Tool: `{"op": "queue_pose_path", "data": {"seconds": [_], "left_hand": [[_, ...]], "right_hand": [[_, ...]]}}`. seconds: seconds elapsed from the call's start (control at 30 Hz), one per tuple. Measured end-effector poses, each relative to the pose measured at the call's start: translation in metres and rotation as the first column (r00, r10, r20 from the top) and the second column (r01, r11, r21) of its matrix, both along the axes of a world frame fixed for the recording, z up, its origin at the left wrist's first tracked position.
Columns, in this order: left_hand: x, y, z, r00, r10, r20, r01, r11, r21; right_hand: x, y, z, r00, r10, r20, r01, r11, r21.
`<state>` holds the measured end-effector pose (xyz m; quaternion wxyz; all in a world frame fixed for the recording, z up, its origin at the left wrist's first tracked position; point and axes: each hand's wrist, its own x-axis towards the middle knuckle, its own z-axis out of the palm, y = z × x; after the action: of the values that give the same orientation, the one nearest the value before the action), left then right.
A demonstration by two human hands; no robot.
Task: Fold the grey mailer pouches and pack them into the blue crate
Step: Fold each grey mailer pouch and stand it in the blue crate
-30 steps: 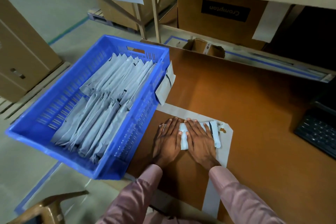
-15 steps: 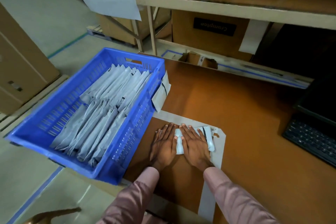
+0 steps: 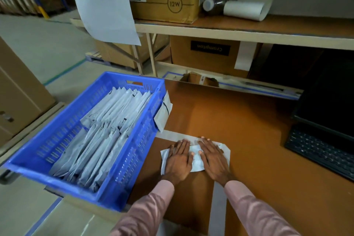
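Observation:
A grey mailer pouch (image 3: pixel 196 161) lies flat on the brown table (image 3: pixel 239 120), near its front edge. My left hand (image 3: pixel 178 161) presses flat on the pouch's left part, fingers spread. My right hand (image 3: pixel 212 158) presses flat on its right part; a strip of the pouch shows between the two hands. The blue crate (image 3: pixel 57 120) stands to the left, overhanging the table's edge, and holds several folded grey pouches (image 3: pixel 99 136) in rows. One more grey pouch (image 3: pixel 162 115) hangs over the crate's right wall.
A dark keyboard (image 3: pixel 321 151) and a black screen (image 3: pixel 329 105) sit at the right. A small open carton (image 3: pixel 199 79) lies at the table's back. Shelves with cardboard boxes (image 3: pixel 208 53) rise behind; a paper sheet (image 3: pixel 103 4) hangs from the upper shelf. Large boxes stand on the floor at left.
My hands have slid apart on the pouch, the left one leftward and the right one rightward, so more of the pouch shows between them. The camera has tilted up.

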<state>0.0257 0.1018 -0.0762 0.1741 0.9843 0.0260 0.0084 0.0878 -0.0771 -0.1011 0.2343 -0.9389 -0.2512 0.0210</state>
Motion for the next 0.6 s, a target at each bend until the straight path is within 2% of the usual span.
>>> {"op": "queue_pose_path", "data": {"seconds": [0.1,0.23,0.6], "left_hand": [[0.002,0.0,-0.009,0.999,-0.036,0.014,0.035,0.998,0.056],[0.003,0.001,-0.019,0.996,-0.048,0.069,0.039,0.991,0.128],[0.006,-0.002,-0.022,0.994,-0.019,0.104,0.006,0.992,0.124]], "right_hand": [[-0.003,0.001,-0.01,0.997,-0.014,0.07,0.014,1.0,0.0],[-0.002,0.003,-0.014,0.997,-0.006,0.079,0.008,1.0,-0.026],[-0.002,0.005,-0.01,1.0,-0.002,0.028,0.003,0.999,-0.046]]}}
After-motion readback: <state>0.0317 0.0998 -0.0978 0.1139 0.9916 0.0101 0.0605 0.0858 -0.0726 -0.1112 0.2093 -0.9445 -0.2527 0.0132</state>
